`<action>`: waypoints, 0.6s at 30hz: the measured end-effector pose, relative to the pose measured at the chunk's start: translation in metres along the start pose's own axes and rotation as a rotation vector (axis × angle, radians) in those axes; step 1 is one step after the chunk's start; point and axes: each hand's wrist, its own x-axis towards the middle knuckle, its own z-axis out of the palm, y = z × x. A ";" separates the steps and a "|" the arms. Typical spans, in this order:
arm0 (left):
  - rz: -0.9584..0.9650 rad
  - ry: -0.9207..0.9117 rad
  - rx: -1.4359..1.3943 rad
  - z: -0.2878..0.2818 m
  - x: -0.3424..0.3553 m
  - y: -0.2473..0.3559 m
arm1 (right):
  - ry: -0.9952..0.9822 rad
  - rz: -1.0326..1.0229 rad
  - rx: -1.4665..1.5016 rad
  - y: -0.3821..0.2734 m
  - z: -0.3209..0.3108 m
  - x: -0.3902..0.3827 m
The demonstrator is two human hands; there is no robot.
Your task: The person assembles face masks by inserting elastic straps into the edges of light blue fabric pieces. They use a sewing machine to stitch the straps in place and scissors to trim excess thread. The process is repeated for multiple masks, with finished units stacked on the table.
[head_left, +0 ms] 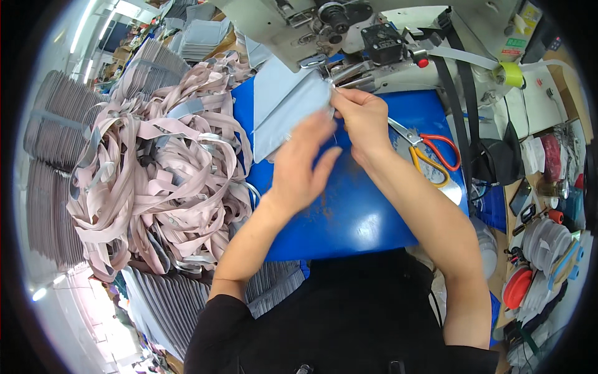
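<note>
A light grey-blue fabric panel (280, 100) lies under the head of a sewing machine (330, 31), its near part spread over the blue work surface (349, 206). My right hand (361, 121) pinches the panel's right edge, close beside the machine's presser area. Over the panel's near right edge is my left hand (302, 159), its fingers stretched out and blurred, the thumb held apart. Whether its fingertips touch the fabric is hard to tell. Scissors (430, 153) with red and yellow handles rest on the blue surface, right of my right forearm.
A large tangled heap of pale pink straps (168, 187) crowds the left side. Stacks of grey panels (56, 124) stand beyond it, with more stacked panels (168, 305) at lower left. Black straps (458, 93) hang at right, near a yellow-green tape roll (511, 75) and a cluttered side table.
</note>
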 end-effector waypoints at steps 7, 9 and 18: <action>-0.643 -0.192 -0.688 -0.011 0.020 -0.091 | -0.042 -0.057 -0.177 -0.001 -0.010 0.006; -0.635 -0.349 -1.153 -0.026 0.028 -0.132 | -0.056 -0.089 -0.203 -0.002 -0.008 0.005; -0.998 0.534 -1.631 0.033 0.028 -0.072 | 0.041 -0.155 -0.306 0.006 -0.003 0.006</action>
